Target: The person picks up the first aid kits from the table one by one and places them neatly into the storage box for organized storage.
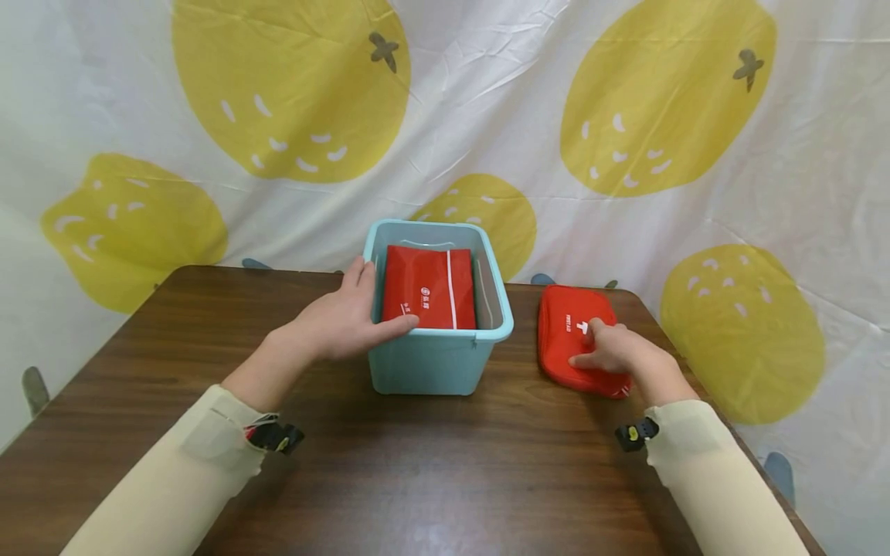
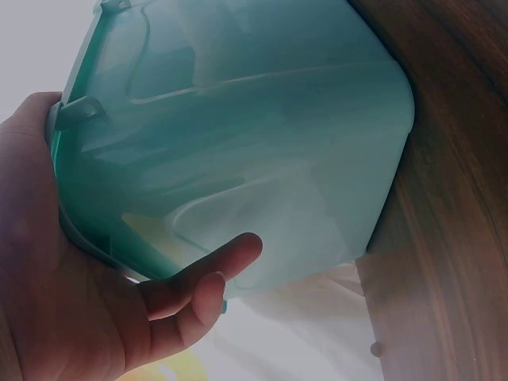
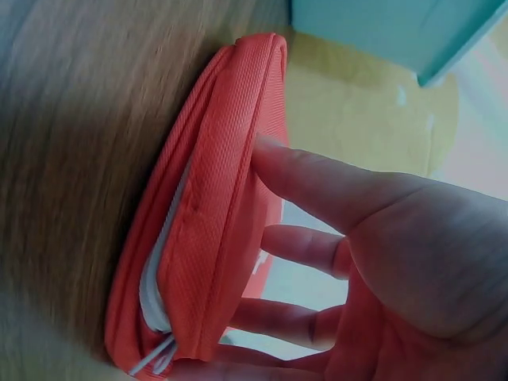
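On the red pouch (image 1: 562,347), appears to read "FIRST AID" in small white capitals, turned sideways. Just beside the lettering, bears a white cross-like sign (image 1: 582,327), partly covered by the right hand (image 1: 615,347). In the right wrist view, shows only a scrap of white print between the fingers, too hidden to make out. On the red packet (image 1: 417,270) inside the bin (image 1: 427,367), carries a round white emblem (image 1: 425,292), with white characters just below, and near the lower left corner, another short white line; too small to read.
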